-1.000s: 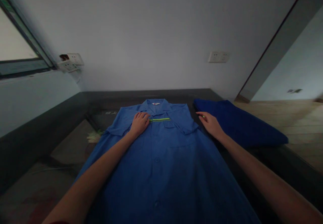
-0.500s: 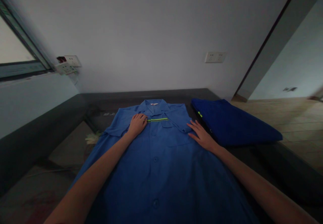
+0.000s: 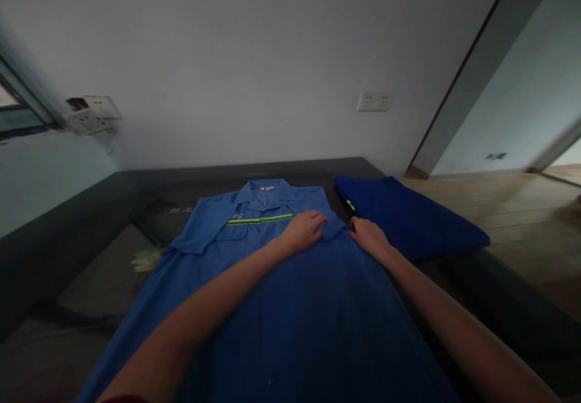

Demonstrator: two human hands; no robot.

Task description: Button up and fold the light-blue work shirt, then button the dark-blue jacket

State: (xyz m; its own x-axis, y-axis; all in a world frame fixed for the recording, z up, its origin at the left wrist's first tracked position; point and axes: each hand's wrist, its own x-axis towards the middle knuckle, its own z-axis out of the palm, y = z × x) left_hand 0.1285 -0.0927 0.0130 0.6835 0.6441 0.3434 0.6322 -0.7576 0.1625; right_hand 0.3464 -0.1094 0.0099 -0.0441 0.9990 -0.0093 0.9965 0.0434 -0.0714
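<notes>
A blue short-sleeved work shirt (image 3: 272, 294) with a yellow-green reflective stripe lies face up on a dark table (image 3: 190, 179), collar toward the wall. My left hand (image 3: 305, 230) rests on the shirt's right shoulder area, fingers curled onto the cloth near the sleeve. My right hand (image 3: 370, 236) is at the same sleeve's edge, fingers bent and touching the fabric. Both hands are close together at that sleeve (image 3: 333, 227).
A folded dark blue garment (image 3: 408, 215) lies on the table to the right of the shirt. A wall with sockets (image 3: 374, 100) stands behind the table. Wooden floor (image 3: 521, 209) and a doorway are at the right, a window at the left.
My left hand has moved from the shirt's chest across to the right shoulder. My right hand has shifted slightly to the sleeve edge. The view has turned to the right.
</notes>
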